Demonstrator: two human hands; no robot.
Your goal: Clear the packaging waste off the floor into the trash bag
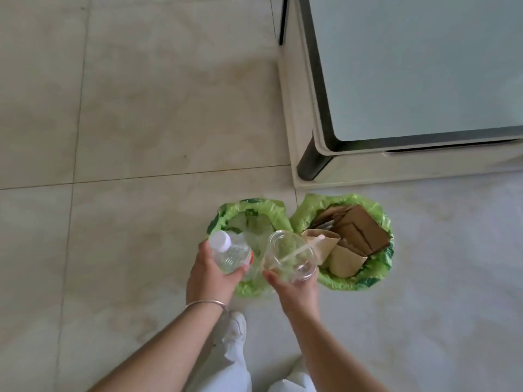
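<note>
Fingers (240, 271) of the left hand (208, 274) grip a bottle (230, 253), right hand (294, 287) a plastic cup (288, 257), above green bags (376, 267).

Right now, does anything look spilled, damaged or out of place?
Nothing stands out. The left hand holds a capped bottle, the right hand a clear cup with a straw, both over two green bags. Cardboard sits in the right one; the floor looks dry.
</note>
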